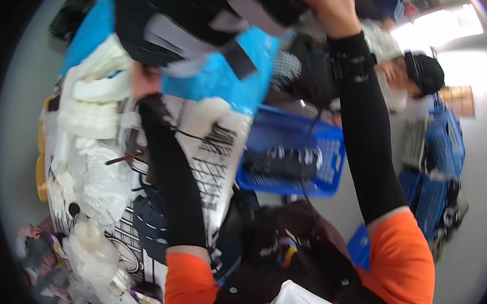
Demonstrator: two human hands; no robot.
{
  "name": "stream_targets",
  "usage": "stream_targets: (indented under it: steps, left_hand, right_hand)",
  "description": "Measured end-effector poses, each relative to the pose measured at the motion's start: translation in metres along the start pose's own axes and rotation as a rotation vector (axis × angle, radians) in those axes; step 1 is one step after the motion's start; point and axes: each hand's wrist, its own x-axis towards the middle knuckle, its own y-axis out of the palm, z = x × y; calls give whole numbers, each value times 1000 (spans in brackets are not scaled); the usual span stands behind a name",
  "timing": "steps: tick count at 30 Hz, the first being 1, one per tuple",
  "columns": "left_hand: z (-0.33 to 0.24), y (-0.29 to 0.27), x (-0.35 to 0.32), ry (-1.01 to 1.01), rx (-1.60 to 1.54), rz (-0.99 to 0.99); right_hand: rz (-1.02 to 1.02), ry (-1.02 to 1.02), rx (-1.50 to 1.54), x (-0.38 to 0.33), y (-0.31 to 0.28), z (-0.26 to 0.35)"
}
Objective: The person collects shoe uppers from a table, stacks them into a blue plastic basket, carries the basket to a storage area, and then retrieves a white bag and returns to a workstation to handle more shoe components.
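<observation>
A large black fabric piece (193,21) with pale grey strips hangs across the top of the view, blurred by motion. My left hand (145,81) grips its lower left edge, with the fingers mostly hidden behind the fabric. At the fabric's right end, my right hand (333,11) is raised and closed on it, partly cut off by the upper rim. Under the fabric lies a bright blue plastic sheet (203,84) on the table, whose cover has a black-and-white print (214,167). White folded cloths (91,113) are piled left of my left forearm.
Clear plastic bags (100,184) lie along the table's left side. A blue plastic basket (333,158) holding dark items stands right of the table. Beyond my right arm is a person in a black cap (424,73). Blue crates (446,141) are stacked at the far right.
</observation>
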Motion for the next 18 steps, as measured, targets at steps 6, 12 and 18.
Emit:
stream_targets:
  steps: [6, 12, 18]
  left_hand:
    - [-24, 250, -144, 7, 446, 34]
    - [156, 367, -419, -230, 730, -16]
    - [438, 261, -509, -571, 876, -72]
  right_hand:
    - [-335, -94, -136, -179, -187, 60]
    - [-858, 655, 885, -513, -343, 112]
    - [-1080, 1164, 951, -795, -341, -2]
